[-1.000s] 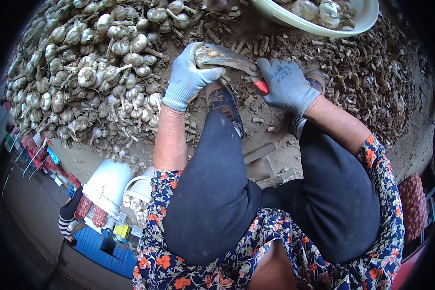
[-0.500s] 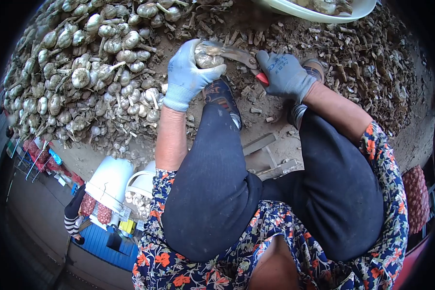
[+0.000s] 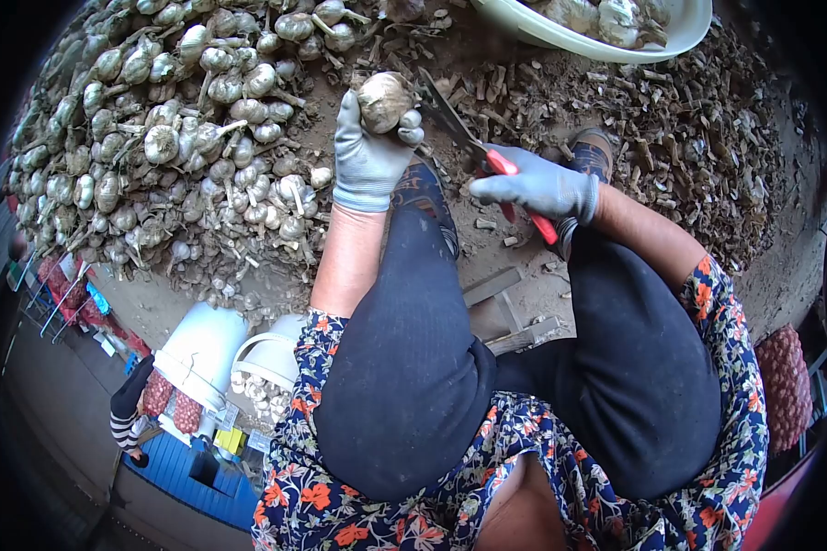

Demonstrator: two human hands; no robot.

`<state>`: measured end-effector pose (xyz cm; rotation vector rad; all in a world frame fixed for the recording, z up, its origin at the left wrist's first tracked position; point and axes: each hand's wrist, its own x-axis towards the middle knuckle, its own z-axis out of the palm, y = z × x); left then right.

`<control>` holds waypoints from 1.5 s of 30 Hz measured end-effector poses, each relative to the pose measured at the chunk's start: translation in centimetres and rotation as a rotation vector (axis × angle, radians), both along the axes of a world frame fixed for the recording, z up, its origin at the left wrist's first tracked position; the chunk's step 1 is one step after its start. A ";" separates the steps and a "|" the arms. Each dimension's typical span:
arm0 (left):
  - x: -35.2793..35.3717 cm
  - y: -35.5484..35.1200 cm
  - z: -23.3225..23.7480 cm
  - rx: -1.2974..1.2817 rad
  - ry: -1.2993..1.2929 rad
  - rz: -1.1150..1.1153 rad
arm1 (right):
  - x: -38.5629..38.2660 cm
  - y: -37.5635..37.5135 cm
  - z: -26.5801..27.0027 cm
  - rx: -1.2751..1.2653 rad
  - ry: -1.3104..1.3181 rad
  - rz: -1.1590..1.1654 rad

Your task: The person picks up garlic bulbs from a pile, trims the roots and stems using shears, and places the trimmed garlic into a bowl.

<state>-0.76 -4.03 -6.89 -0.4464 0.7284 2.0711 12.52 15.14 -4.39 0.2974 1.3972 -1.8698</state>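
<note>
A large garlic bulb (image 3: pixel 385 102) rests in my left hand (image 3: pixel 371 156), the gloved fingers wrapped round its lower side. My right hand (image 3: pixel 540 186), also in a grey glove, is closed on red-handled pruning shears (image 3: pixel 458 124). Their dark blades point up and left, a little to the right of the bulb and apart from it. The heap of garlic (image 3: pixel 156 147) with stems lies just left of my left hand. Cut stems and dry scraps (image 3: pixel 671 156) cover the ground beyond my right hand.
A pale tub (image 3: pixel 597 46) holding garlic bulbs stands at the top. Lower left are a white bucket (image 3: pixel 199 344), another bucket (image 3: pixel 280 349) by peeled-looking bulbs, and a person (image 3: pixel 129 413) in striped sleeves. A filled red net sack (image 3: pixel 783 386) stands at right. A wooden piece (image 3: pixel 501 298) lies between my legs.
The shears have come away from the bulb, and my right hand has moved slightly down, showing more red handle. The bulb now sits upright in my left hand without the blades across it.
</note>
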 end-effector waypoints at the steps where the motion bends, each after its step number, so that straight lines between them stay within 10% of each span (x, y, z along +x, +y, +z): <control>1: 0.0 0.1 0.0 0.025 -0.066 -0.010 | -0.4 -0.3 -0.3 -0.001 0.001 0.000; 11: 1.0 2.4 0.8 -0.311 0.114 0.104 | -0.9 -1.6 -0.3 0.284 0.087 0.046; 27: 1.0 2.5 0.6 0.035 0.028 0.108 | 0.1 -0.5 0.4 -0.194 -0.114 -0.260; 34: -4.4 8.6 7.7 0.123 0.632 0.084 | 0.8 0.4 0.6 -0.103 -0.319 -0.208; 39: -10.8 9.9 7.6 -0.478 0.995 -0.211 | 1.2 1.1 0.3 -0.084 -0.346 -0.285; 42: -12.7 6.5 0.5 -2.082 1.462 -1.187 | 0.7 2.2 0.8 -0.061 -0.346 -0.275; 45: -12.5 9.0 -2.7 -1.620 1.566 -1.061 | 0.7 2.0 0.1 0.048 -0.315 -0.215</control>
